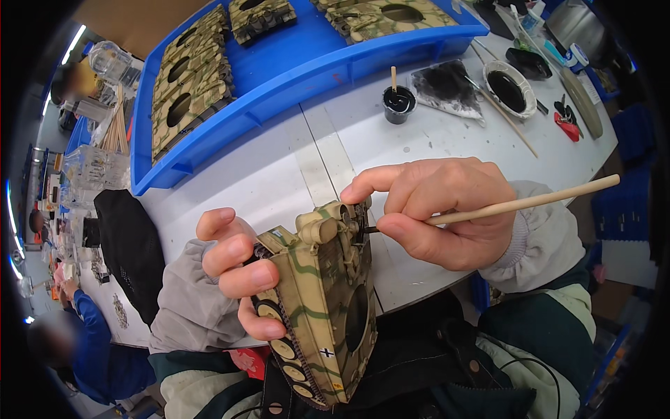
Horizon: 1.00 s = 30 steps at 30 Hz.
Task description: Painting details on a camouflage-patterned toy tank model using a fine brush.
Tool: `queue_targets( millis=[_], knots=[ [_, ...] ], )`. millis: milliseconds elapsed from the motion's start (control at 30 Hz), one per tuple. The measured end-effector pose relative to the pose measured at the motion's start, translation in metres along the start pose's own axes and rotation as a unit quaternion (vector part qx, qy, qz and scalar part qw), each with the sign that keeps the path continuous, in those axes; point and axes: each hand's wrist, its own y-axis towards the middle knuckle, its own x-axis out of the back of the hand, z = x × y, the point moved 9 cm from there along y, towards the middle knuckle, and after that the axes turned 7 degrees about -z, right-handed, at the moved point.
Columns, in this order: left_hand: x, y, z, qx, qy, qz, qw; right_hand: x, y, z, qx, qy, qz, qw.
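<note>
A camouflage-painted model tank hull (307, 279) in tan, green and brown is tilted up in front of me, its road wheels and track toward the lower left. My left hand (241, 269) grips it along the track side, fingers wrapped over the edge. In my right hand (447, 213) a thin paintbrush (530, 200) with a pale wooden handle is pinched between thumb and fingers. The brush's dark tip meets the hull's end near the track on the right. My right index finger rests on the hull's upper edge there. The hull's underside is hidden.
A blue tray (279, 101) with several similar hulls (192, 84) stands at the back. To its right are a small cup of black paint (398, 105), a black-stained pad (447, 89) and a bowl of black liquid (507, 89). Black cloth (129, 244) lies left; a co-worker in blue (105, 349) sits beyond.
</note>
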Motion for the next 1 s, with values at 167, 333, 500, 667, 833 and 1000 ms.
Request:
queue_targets(
  millis=[167,333,500,667,833,1000],
  knots=[
    [-0.0041,0.0029,-0.0002,-0.008,-0.016,0.043,0.999,0.0014,-0.0005,-0.0015,0.01,0.002,-0.021,1.0],
    [-0.0042,0.0009,-0.0004,-0.004,-0.015,0.035,0.999,0.0019,-0.0004,-0.0023,-0.013,-0.006,-0.016,1.0],
    [-0.0007,0.0003,-0.0007,-0.003,-0.008,0.0,1.0,0.0014,-0.0001,-0.0003,0.006,0.006,-0.01,1.0],
    [-0.0027,0.0002,-0.0002,0.001,0.0,-0.01,1.0,0.002,-0.0006,-0.0025,0.001,-0.013,-0.019,1.0],
    [-0.0014,0.0008,-0.0004,0.003,0.001,-0.018,1.0,0.0009,-0.0001,-0.002,0.007,0.001,-0.023,1.0],
    [-0.004,0.0007,0.0002,-0.001,0.004,-0.02,1.0,0.0031,-0.0017,-0.0005,0.018,-0.006,-0.024,1.0]
  ],
)
